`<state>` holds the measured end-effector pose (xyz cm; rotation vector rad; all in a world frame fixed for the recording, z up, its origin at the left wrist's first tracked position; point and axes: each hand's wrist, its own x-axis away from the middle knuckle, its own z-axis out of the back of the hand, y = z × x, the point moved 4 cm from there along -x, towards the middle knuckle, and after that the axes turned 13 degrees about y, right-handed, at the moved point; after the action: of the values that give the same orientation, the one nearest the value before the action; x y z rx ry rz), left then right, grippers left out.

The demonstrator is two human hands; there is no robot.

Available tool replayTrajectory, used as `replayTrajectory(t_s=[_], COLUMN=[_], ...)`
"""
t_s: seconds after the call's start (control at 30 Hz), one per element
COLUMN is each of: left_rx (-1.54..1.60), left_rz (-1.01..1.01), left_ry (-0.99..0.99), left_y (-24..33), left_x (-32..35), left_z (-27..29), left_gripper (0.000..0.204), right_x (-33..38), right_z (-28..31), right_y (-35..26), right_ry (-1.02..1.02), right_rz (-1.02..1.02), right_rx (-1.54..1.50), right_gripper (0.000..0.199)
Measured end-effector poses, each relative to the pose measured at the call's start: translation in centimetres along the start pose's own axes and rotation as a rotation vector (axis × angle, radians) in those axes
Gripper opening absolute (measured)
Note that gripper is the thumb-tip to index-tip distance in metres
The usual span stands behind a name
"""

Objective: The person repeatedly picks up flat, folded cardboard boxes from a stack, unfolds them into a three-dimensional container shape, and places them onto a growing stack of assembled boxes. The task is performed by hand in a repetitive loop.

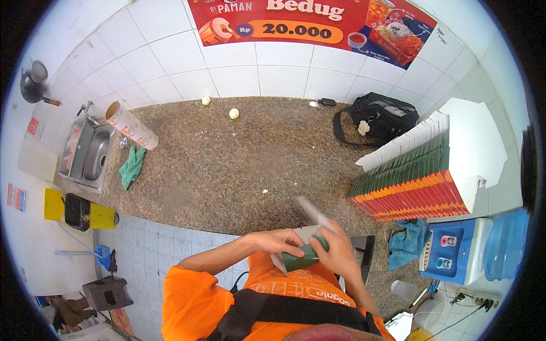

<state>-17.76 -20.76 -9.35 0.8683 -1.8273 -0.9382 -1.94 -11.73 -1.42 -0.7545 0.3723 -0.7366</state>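
Close to my body, just over the counter's front edge, I hold a green paperboard carton (300,259) with white flaps. My left hand (280,242) pinches its left end, thumb lying on the green face. The fingers of my right hand (336,250) are curled round its right end. A white flap (311,210), smeared by motion, sticks out beyond the right hand toward the counter. To the right stands a long row of nested cartons (406,184), green, orange and red outside with white lids raised.
The speckled stone counter (227,170) bears two small pale balls, a black bag (387,116), a tall paper tube (132,126) and a green cloth (132,166). A sink (98,153) is at the left. A blue cloth (408,244) and water dispenser (455,250) stand right.
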Motion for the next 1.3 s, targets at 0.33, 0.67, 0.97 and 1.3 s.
replayTrajectory(t_s=[0.33, 0.67, 0.97, 1.3], left_rx=[-0.107, -0.251, -0.580, -1.156], left_rz=[-0.184, -0.218, -0.607, -0.773], left_ry=[0.043, 0.168, 0.514, 0.458], left_y=[0.8, -1.7, 5.5, 5.6], left_x=[-0.2, -1.0, 1.4, 0.4], left_z=[-1.0, 2.1, 0.7, -2.6], left_gripper=[0.025, 0.022, 0.017, 0.035], right_x=[0.5, 0.6, -0.9, 0.0], right_z=[-0.7, -0.2, 1.9, -0.2], right_y=[1.1, 0.2, 0.9, 1.0], right_ry=[-0.008, -0.026, 0.365, -0.107], right_rz=[0.077, 0.070, 0.279, 0.280], right_rx=[-0.026, 0.013, 0.020, 0.066], right_gripper=[0.020, 0.020, 0.023, 0.030])
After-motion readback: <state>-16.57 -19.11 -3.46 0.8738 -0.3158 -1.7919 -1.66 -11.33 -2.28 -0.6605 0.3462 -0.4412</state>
